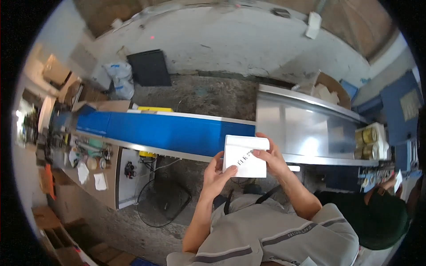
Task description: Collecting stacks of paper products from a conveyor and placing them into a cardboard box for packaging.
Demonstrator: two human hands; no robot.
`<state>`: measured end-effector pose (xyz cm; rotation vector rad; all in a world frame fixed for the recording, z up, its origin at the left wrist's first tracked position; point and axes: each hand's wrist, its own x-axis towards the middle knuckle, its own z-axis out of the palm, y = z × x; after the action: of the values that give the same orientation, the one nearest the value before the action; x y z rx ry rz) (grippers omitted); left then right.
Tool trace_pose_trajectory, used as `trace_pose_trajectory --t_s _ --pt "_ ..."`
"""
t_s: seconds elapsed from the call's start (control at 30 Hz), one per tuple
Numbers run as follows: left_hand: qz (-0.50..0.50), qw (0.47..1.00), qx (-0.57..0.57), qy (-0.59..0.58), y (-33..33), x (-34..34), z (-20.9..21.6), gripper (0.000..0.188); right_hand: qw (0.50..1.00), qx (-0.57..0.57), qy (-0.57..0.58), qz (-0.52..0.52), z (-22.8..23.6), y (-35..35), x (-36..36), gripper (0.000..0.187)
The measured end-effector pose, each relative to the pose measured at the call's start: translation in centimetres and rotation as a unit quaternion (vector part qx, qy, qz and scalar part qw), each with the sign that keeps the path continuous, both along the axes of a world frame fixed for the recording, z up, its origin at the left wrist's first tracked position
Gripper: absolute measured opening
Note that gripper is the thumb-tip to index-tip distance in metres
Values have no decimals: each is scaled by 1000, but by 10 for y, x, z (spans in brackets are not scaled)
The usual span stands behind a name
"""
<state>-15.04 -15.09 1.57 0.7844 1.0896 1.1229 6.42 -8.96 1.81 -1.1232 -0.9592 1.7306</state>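
Note:
Both hands hold a flat white piece of folded paper or a paper packet in front of my body. Its top edge is rolled or folded over, and dark printing shows across its face. My left hand grips the lower left side, thumb on the front face. At the right edge my right hand is closed on it, with the thumb pressed over the print and the other fingers behind. The paper is held above the near edge of a blue conveyor belt, where the belt meets a shiny metal table.
Rolls of tape stand at the metal table's right end. Left of me is a cluttered workbench, with a round black-rimmed mesh nearby. A co-worker in dark green is close on my right. Cardboard boxes lie lower left.

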Motion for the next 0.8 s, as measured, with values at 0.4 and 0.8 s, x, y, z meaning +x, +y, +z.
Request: trace_pose_trajectory --t_s 0.4,0.8 --pt "158 986 29 -51 -105 -259 -7 74 980 -50 12 194 14 -26 -286 99" --pt "436 899 27 -17 -149 -432 16 62 944 -17 32 327 25 -8 -537 87"
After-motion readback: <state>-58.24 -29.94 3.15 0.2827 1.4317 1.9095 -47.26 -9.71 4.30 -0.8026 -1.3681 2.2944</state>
